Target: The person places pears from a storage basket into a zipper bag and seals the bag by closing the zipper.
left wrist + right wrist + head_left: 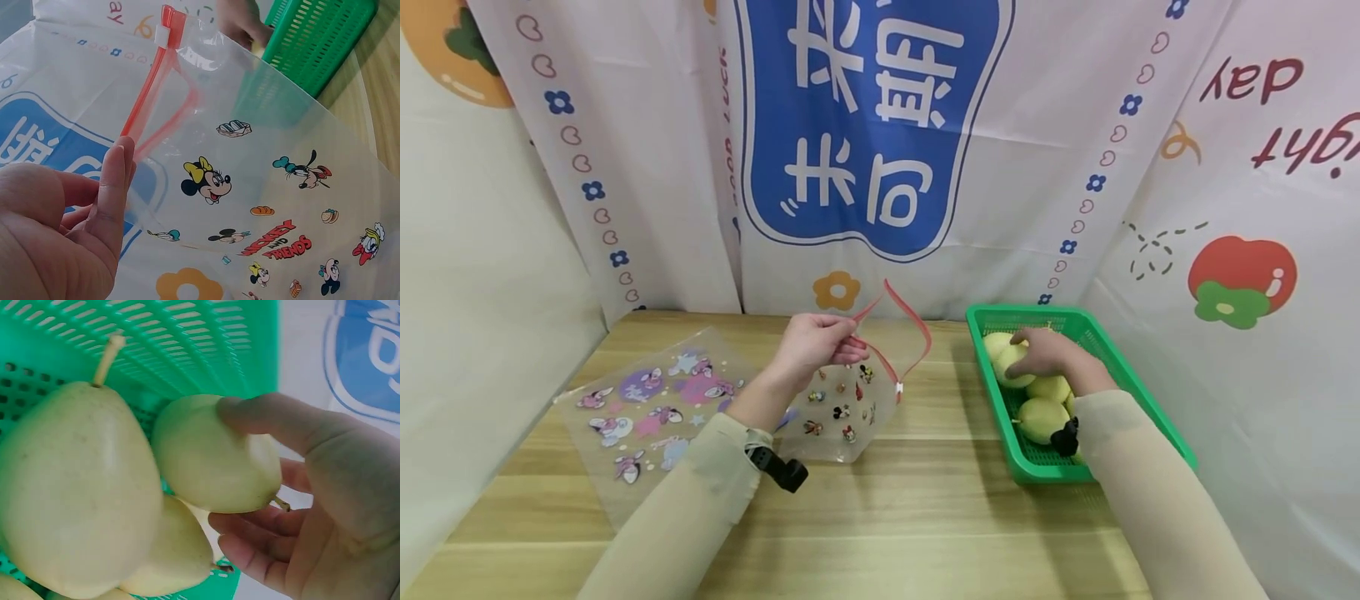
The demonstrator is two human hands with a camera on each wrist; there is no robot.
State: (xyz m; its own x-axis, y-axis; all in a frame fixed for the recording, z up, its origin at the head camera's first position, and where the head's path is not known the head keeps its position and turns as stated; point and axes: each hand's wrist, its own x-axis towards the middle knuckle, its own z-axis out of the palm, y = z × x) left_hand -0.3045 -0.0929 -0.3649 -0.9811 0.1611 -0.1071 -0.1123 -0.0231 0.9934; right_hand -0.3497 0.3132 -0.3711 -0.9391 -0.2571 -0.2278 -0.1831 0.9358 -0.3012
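Observation:
My left hand (pixel 822 343) pinches the red zip edge of a clear zip bag (pixel 842 408) printed with cartoon figures. The bag's mouth gapes apart, and its white slider (pixel 162 36) sits at one end of the red strip. Over at the right, my right hand (pixel 1051 357) reaches into a green basket (pixel 1015 454) of pears. Its thumb and fingers curl round a pale yellow-green pear (pixel 215 453). A larger pear (pixel 81 487) with an upright stem lies beside that one, and another pear (pixel 181 550) shows below it.
A second clear bag (pixel 655 408) with pink and purple prints lies flat at the left of the wooden table (pixel 880 533). Printed cloth (pixel 1045 100) hangs behind and along both sides. The basket's raised rim surrounds the pears.

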